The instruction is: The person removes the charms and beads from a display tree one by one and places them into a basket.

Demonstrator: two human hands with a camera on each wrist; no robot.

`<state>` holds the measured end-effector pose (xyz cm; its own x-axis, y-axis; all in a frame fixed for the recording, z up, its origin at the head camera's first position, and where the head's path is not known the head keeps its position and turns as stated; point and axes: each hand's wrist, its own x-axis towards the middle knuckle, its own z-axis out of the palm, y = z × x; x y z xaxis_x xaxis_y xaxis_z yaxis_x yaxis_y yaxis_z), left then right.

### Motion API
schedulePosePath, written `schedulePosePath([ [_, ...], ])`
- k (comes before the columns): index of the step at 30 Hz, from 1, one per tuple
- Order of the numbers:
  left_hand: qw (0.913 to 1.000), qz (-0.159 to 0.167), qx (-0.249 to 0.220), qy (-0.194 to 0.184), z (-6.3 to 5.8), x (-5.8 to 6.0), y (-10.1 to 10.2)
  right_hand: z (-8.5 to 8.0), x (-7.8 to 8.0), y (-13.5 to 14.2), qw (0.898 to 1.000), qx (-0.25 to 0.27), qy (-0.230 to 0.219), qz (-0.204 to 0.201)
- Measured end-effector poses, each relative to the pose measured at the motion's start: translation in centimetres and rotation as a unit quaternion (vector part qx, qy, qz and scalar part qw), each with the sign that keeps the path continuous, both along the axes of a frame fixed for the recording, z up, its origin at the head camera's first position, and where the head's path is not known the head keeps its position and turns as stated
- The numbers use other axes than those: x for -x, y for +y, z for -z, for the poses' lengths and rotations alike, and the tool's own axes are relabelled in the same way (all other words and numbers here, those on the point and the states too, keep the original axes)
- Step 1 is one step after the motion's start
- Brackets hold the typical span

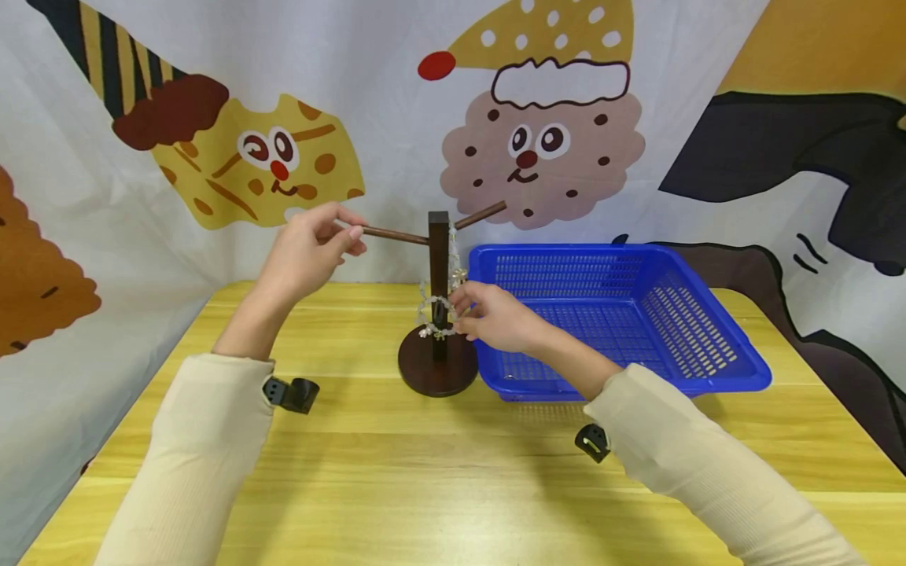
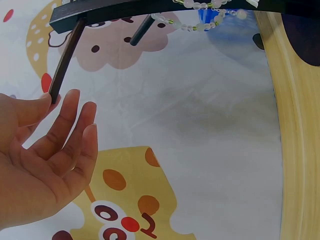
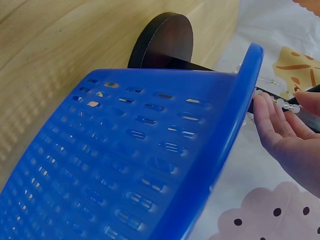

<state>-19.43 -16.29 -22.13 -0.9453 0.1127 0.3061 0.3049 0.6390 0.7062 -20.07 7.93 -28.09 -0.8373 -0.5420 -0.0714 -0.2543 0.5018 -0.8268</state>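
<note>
With my right hand (image 1: 499,316) I pinch a clear-beaded strand (image 3: 287,104) beside the post of the dark stand (image 1: 439,271); my left hand (image 1: 311,248) pinches the tip of its left peg (image 1: 396,234). The post's long axis is vertical — that peg points left, the right peg (image 1: 483,215) slants up and right. Near its base, a blue basket (image 1: 566,248) sits open-topped on the desk (image 1: 425,479), gridded floor showing.
</note>
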Motion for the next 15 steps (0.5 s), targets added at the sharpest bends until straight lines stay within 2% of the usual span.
schedulePosePath([
  [15, 1.0, -0.002, 0.004, 0.002, -0.02, 0.09, 0.05, 0.04, -0.03, -0.31, 1.0, 0.011, 0.015, 0.014],
])
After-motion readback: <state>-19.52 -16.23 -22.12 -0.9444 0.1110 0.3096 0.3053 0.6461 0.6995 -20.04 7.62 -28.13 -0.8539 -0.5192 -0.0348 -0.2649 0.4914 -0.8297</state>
